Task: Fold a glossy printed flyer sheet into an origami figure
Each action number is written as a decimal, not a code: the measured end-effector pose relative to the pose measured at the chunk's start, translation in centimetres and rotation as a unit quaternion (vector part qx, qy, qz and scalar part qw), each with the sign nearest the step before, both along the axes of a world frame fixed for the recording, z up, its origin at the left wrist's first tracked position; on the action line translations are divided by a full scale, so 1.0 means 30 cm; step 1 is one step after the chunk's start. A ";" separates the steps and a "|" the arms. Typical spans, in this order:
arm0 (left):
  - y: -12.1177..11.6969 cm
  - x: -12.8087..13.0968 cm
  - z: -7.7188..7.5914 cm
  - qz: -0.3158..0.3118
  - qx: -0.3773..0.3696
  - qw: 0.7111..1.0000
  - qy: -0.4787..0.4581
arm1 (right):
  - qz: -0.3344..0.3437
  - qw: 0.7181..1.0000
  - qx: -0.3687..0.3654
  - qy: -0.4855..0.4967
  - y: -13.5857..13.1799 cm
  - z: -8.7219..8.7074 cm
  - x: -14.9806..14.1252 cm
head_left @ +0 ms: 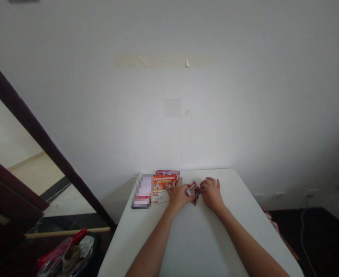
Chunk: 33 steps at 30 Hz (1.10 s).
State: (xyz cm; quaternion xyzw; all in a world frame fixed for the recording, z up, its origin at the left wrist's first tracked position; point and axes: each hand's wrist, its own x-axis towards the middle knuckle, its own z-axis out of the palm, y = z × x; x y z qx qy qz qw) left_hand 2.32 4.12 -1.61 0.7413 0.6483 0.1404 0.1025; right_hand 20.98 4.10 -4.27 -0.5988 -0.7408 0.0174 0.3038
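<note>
A small folded piece of printed paper (195, 198), pink-red and white, stands partly opened up on the white table (198, 246). My left hand (178, 195) grips its left side with thumb and forefinger, while the other fingers reach over an orange and white printed flyer (160, 197). At the paper's right edge, my right hand (212, 194) has its thumb and forefinger pinched together, the remaining fingers bent above. Behind the flyer lies a stack of pinkish printed sheets (168, 172). Left of the flyer is a phone-like slab (143, 191), its face blurred out.
The white wall (169, 142) rises directly behind the table's far edge. At lower left is a bin (93, 246) filled with wrappers and scraps, beside a wooden stick (68, 232) and a dark door frame (48, 142). A cable (302, 227) hangs at right.
</note>
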 end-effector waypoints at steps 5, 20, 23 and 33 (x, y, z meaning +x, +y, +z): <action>0.001 -0.002 0.001 -0.003 0.004 1.000 0.003 | 0.015 0.998 0.014 0.055 0.034 -0.036 0.030; -0.014 0.001 0.015 -0.025 0.002 1.000 0.004 | 0.033 0.994 0.053 0.091 0.056 -0.053 0.039; -0.017 0.002 0.016 -0.024 0.010 1.000 0.004 | 0.031 0.993 0.057 0.096 0.060 -0.056 0.042; -0.029 0.010 0.033 -0.028 0.005 1.000 -0.003 | 0.034 0.992 0.052 0.113 0.059 -0.052 0.044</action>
